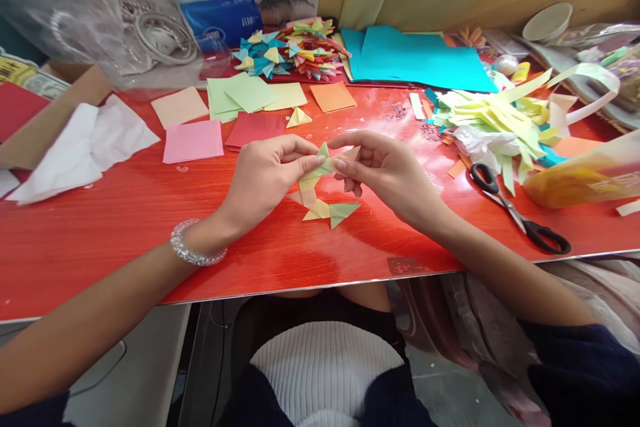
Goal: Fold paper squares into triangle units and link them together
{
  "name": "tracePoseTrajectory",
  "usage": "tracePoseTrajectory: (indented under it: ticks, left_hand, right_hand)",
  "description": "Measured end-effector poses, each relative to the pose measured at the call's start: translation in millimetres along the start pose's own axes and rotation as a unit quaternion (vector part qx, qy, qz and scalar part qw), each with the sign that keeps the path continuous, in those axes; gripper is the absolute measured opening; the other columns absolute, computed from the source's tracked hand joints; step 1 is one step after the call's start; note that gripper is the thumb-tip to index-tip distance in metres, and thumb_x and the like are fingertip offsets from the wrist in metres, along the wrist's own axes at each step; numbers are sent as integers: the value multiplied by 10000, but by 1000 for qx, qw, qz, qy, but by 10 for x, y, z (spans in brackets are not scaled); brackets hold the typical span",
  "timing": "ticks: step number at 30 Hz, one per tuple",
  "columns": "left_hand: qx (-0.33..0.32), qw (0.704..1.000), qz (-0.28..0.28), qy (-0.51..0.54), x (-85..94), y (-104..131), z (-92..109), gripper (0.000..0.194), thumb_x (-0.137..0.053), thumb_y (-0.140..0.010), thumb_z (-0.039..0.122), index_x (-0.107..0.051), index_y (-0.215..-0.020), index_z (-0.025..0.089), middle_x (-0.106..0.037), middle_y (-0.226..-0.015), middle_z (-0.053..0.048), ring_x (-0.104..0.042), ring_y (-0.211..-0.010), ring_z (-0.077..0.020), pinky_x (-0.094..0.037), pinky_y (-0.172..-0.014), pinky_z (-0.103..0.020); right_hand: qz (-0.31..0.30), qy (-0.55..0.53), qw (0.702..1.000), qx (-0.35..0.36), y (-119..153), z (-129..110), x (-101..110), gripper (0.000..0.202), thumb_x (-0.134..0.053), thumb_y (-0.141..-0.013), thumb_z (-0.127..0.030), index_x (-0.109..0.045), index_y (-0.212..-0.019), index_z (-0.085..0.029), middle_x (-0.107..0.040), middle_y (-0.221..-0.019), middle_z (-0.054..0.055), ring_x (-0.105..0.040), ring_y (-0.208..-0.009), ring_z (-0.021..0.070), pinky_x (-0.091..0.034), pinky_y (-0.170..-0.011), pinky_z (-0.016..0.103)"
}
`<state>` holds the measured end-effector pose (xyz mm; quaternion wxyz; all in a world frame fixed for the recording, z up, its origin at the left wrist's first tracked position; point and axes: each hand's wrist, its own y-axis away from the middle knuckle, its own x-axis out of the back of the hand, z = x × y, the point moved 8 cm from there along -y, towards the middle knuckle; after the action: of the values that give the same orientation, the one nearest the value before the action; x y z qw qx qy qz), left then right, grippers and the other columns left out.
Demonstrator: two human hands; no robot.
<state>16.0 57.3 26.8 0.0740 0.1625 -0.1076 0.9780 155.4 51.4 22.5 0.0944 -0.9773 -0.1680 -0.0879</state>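
My left hand (270, 170) pinches the green upper end of a folded paper chain (309, 184) between thumb and fingers. Peach, yellow and green pointed pieces hang from it in a curve, down to a green tip near the red table (125, 233). Close against it on the right, my right hand (383, 170) holds a small peach folded piece (352, 153) between thumb and forefinger, touching the green one. Just beyond my hands stands a small yellow folded piece (299, 118).
Square paper stacks, pink (193, 141), green (250, 93) and orange (333, 97), lie beyond my hands. Folded pieces (315, 50) are heaped behind. Scissors (517, 217), paper strips (490, 117) and a bottle (575, 177) are right. Crumpled tissue (85, 147) and a box (55, 110) are left.
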Motion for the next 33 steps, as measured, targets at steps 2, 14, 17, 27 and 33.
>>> tracePoseTrajectory:
  ticks: [2,14,17,27,33]
  left_hand:
    - [10,1000,2,7,3,-11,-21,137,-674,-764,283,-712,-834,171,-711,-820,-26,-614,-679,-113,-469,-593,-211]
    - [53,997,-16,44,-38,-83,-227,240,-696,-729,404,-746,-783,175,-706,-759,-36,-600,-724,-147,-437,-687,-257]
    - [52,998,-14,39,-75,-57,-293,293,-657,-757,435,-734,-770,153,-687,-720,-40,-573,-680,-138,-414,-651,-258]
    - [57,996,-17,71,-76,-107,-326,301,-674,-737,430,-731,-845,156,-691,-801,-42,-580,-736,-142,-415,-685,-251]
    - [110,992,-48,48,-87,-130,-443,323,-721,-669,457,-718,-722,138,-646,-656,-19,-512,-607,-113,-353,-580,-241]
  right_hand:
    - [-2,-9,1000,-2,-10,20,3,318,-640,-820,-374,-585,-1061,-173,-554,-661,-23,-551,-548,82,-471,-521,227]
    - [-6,-20,995,-97,-121,276,77,261,-664,-801,-306,-585,-621,-136,-508,-568,-20,-457,-527,56,-343,-489,211]
    - [-3,-60,990,-130,-115,404,40,221,-654,-807,-276,-608,-652,-125,-509,-565,-20,-437,-507,50,-322,-487,213]
    - [7,-125,983,-132,-115,430,-11,258,-660,-798,-302,-566,-623,-137,-507,-557,-26,-443,-495,48,-344,-493,212]
    - [17,-131,981,-144,-115,478,-5,219,-743,-715,-295,-606,-748,-127,-587,-650,-10,-522,-538,56,-431,-540,203]
